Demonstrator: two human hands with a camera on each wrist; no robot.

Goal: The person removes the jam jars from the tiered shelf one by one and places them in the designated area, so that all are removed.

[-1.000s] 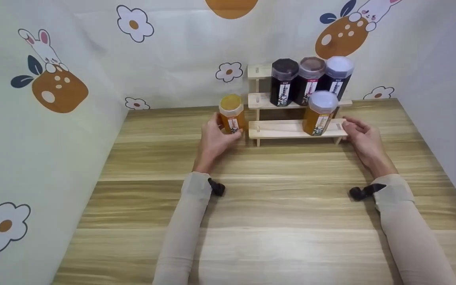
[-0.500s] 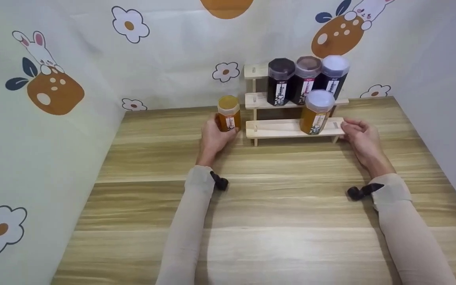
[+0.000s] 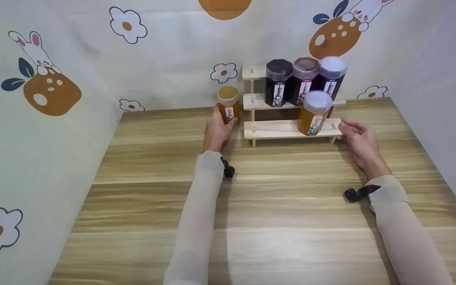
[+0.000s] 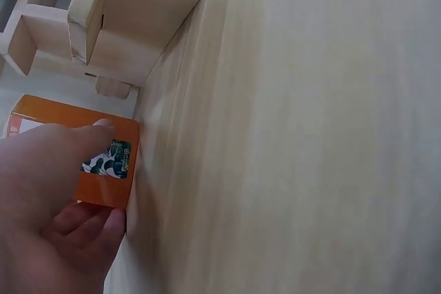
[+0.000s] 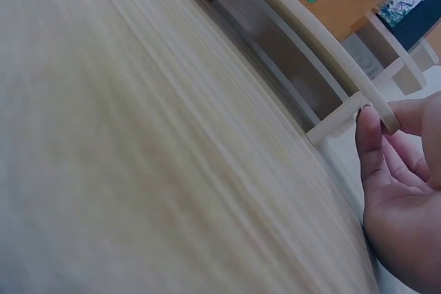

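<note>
My left hand (image 3: 219, 126) grips an orange jar (image 3: 228, 110) with a label and a yellowish lid, upright beside the left end of a three-step wooden rack (image 3: 275, 127). In the left wrist view the thumb lies across the orange jar (image 4: 103, 189) and the fingers curl behind it; its base is close to the tabletop. At the rack's other end, my right hand (image 3: 359, 141) pinches the tip of the lowest step (image 5: 324, 39) between thumb and fingers. An amber jar (image 3: 312, 120) with a white lid stands on that step, towards the right.
Three dark jars stand side by side on the middle step: one with a black lid (image 3: 279, 68), one with a brown lid (image 3: 306, 64), one with a white lid (image 3: 333, 63). Patterned cloth walls (image 3: 164, 51) border the wooden tabletop (image 3: 149, 206) at back and sides.
My left hand has carried the orange jar slightly back, towards the rear wall, with the forearm reaching further forward. My right hand keeps its hold on the rack's end.
</note>
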